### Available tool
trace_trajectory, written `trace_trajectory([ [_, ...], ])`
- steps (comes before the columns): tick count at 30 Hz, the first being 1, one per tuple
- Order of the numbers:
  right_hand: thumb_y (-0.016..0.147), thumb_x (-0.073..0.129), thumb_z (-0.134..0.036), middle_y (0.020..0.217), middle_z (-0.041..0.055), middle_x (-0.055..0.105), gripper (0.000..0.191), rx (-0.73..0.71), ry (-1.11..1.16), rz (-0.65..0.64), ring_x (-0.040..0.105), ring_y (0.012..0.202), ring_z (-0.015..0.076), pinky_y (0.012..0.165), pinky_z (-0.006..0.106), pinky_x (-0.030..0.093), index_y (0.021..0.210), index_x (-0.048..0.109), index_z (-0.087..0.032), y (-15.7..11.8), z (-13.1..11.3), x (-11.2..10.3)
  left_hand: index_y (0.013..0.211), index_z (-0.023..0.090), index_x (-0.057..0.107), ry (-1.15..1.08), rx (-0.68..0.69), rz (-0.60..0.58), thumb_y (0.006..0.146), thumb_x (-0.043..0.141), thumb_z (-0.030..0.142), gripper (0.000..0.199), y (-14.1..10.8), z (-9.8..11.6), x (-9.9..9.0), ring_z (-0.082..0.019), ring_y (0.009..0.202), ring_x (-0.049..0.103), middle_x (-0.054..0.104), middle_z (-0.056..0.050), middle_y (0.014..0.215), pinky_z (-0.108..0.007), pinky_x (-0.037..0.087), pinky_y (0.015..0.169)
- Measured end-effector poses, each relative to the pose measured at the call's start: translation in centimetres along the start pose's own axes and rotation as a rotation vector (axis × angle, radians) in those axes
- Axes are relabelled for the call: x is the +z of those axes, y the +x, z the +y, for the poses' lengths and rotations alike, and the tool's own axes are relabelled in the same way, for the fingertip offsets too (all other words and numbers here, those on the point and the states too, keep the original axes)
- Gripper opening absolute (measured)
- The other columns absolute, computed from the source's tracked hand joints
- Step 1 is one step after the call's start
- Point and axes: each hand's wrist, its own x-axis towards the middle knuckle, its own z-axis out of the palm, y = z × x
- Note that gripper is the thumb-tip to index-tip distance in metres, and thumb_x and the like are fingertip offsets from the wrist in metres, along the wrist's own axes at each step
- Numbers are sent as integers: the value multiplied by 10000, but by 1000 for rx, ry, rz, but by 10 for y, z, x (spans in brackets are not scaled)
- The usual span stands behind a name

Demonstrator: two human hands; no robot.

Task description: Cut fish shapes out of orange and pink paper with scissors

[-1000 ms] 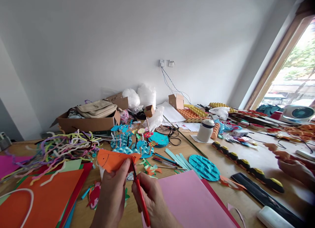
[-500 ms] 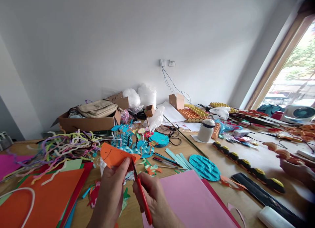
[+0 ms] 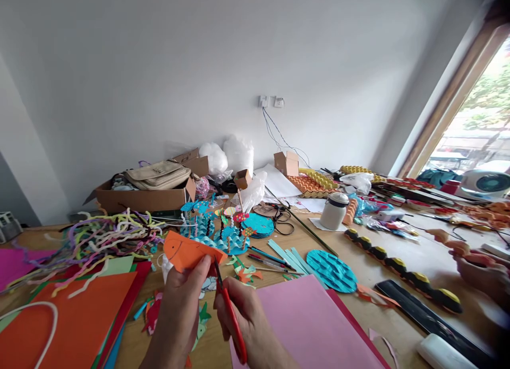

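A piece of orange paper with a fish face drawn in dark lines is pinched in my left hand, thumb on top. My right hand grips red-handled scissors, whose dark blades meet the paper's right end. Below and around the hands lie paper scraps and small cut fish: a red one on the left, a green one between my wrists. A sheet of pink paper rests beside my right hand. Behind the paper stand blue paper crafts with pipe-cleaner stems.
Orange paper sheets and a heap of pipe cleaners cover the left. To the right are a blue disc, a white jar, a black-and-yellow egg-carton strip and another person's hand. Pens lie ahead.
The orange paper has tilted slightly, and the scissors have shifted a little at its right end. Both hands keep their hold; the other person's hand has moved slightly.
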Motion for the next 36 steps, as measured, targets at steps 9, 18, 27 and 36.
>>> trace_trajectory([
  [9, 847, 438, -374, 524, -67, 320, 296, -14, 30, 0, 314, 475, 87, 433, 199, 272, 612, 389, -200, 0, -3, 0, 679, 184, 734, -6, -26, -23, 582, 793, 278, 147, -4, 1, 2, -155, 633, 651, 727, 8, 644, -229, 524, 653],
  [18, 844, 461, -387, 497, -66, 343, 328, -5, 60, 27, 338, 464, 84, 429, 187, 288, 585, 396, -195, 0, -12, 1, 652, 200, 733, -56, -64, -11, 592, 796, 270, 112, -8, -2, 4, -133, 579, 650, 727, 30, 614, -195, 521, 608],
  [27, 820, 459, -365, 502, -66, 332, 301, -8, 61, 35, 315, 465, 85, 426, 201, 265, 578, 391, -199, 0, -10, 1, 665, 198, 728, -84, -47, -19, 619, 785, 267, 101, -10, -4, 6, -130, 573, 643, 724, 31, 611, -191, 522, 607],
  [36, 812, 433, -276, 546, -72, 274, 238, -16, 19, 12, 275, 482, 76, 451, 224, 206, 599, 361, -198, 1, 0, -2, 681, 203, 719, -26, -80, -24, 600, 785, 244, 112, -5, 2, 1, -127, 617, 642, 722, 46, 621, -199, 520, 654],
])
